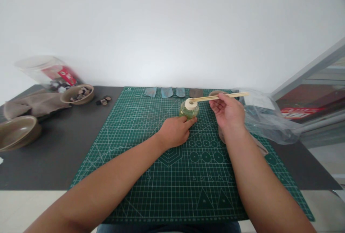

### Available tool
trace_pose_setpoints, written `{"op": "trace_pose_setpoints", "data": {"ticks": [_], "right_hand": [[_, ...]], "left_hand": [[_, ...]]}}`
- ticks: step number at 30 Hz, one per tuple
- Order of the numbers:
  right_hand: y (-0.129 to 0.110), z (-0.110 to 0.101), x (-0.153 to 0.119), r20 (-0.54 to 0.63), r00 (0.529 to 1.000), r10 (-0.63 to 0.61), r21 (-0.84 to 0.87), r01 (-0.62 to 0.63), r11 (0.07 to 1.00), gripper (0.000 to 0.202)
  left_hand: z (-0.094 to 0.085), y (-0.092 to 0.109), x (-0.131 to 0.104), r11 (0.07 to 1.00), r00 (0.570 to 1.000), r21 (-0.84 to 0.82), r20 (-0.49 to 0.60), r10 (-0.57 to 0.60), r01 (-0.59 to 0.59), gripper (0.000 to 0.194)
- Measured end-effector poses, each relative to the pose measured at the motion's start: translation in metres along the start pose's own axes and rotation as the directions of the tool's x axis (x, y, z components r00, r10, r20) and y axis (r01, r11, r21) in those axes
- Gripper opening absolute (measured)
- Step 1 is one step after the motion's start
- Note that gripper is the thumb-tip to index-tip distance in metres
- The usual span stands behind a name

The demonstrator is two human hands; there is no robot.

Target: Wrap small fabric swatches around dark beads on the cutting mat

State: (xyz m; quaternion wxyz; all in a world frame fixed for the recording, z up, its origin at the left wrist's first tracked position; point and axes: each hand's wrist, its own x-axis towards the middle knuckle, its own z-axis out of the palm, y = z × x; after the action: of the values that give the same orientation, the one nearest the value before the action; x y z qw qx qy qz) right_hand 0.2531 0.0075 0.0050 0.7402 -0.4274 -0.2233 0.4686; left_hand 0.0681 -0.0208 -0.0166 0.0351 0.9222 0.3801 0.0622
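My right hand (229, 109) grips a pair of thin wooden chopsticks (202, 99) held nearly level. Their tips meet the white mouth of a small round green glass jar (188, 112); whether they go inside I cannot tell. Against the jar's lower front rests my left hand (176, 130), its fingers wrapped about the base and steadying it. Several pieces can be made out faintly within the jar. Under both forearms lies a green cutting mat (151, 175). Part of a greyish-brown cloth (260, 145) shows behind my right forearm.
Along the mat's back edge lie blue patches (166, 92) and a brown patch (196, 93). At left are a bowl of dark scraps (72, 100), a larger bowl (32, 129), a brown cloth (40, 105) and loose scraps (104, 100). Clear plastic (269, 125) lies right.
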Motion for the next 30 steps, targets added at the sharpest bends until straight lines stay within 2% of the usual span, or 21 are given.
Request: {"op": "trace_pose_setpoints", "data": {"ticks": [8, 19, 30], "right_hand": [[0.0008, -0.0003, 0.0009, -0.007, 1.0, 0.006, 0.012, -0.006, 1.0, 0.003], [0.0018, 0.0056, -0.0005, -0.029, 1.0, 0.009, 0.052, -0.008, 0.999, 0.005], [0.0035, 0.0064, -0.0015, -0.013, 1.0, 0.011, 0.089, -0.01, 0.996, 0.006]], "left_hand": [[0.0009, -0.0028, -0.0033, 1.0, 1.0, -0.012, -0.016, -0.023, 0.023, 0.048], [-0.0023, 0.0003, -0.0035, 0.993, 0.993, -0.013, -0.01, -0.119, 0.119, 0.048], [0.0007, -0.0052, -0.0033, 0.991, 0.99, -0.001, -0.043, -0.133, 0.133, 0.05]]}}
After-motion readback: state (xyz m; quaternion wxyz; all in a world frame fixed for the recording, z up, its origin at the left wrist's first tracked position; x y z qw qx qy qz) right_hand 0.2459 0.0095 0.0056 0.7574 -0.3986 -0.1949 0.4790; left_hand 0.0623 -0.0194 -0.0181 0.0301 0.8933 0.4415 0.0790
